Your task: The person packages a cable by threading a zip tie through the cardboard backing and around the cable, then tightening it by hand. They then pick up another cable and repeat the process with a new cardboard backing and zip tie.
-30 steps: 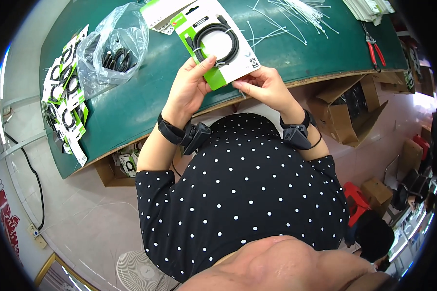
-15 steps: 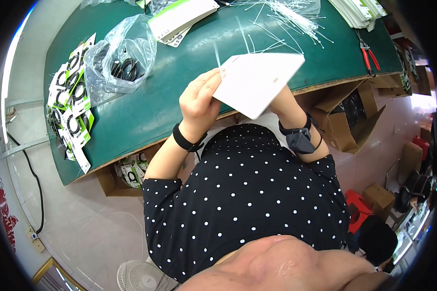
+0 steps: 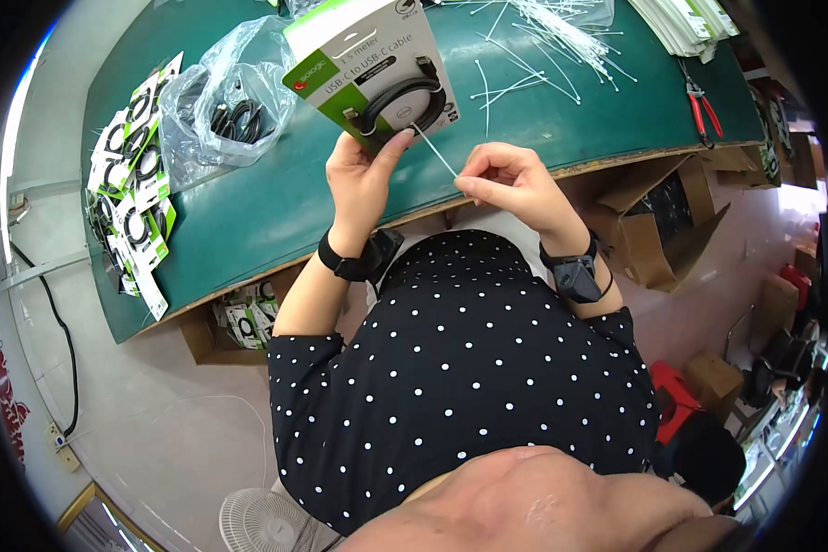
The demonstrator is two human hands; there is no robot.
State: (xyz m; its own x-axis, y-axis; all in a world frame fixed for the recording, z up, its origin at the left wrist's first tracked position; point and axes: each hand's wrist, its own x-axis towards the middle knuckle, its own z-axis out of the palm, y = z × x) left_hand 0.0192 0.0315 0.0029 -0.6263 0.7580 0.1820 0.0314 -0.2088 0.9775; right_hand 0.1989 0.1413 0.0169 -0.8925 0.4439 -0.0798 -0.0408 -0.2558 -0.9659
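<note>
My left hand (image 3: 361, 179) grips the lower edge of a green and white cable card (image 3: 400, 41), thumb in front, its printed face turned toward me. A coiled black cable (image 3: 391, 95) with metal plugs lies against the card's front. From the coil's lower part a thin white cable tie (image 3: 439, 156) runs down to the right. My right hand (image 3: 523, 184) pinches the tie's far end between thumb and fingertips. Where the tie passes at the back of the card is hidden.
Carded cables (image 3: 138, 216) are heaped at the green table's left edge, beside a clear plastic bag (image 3: 271, 64) of black cables. Loose cable ties (image 3: 570, 41), a stack of cards (image 3: 676, 23) and red-handled pliers (image 3: 699, 106) lie at the right. A cardboard box (image 3: 639, 244) stands below.
The card has turned from its blank side to the cable side and moved up and left. My right hand has come out from behind it, pulling on the tie's end.
</note>
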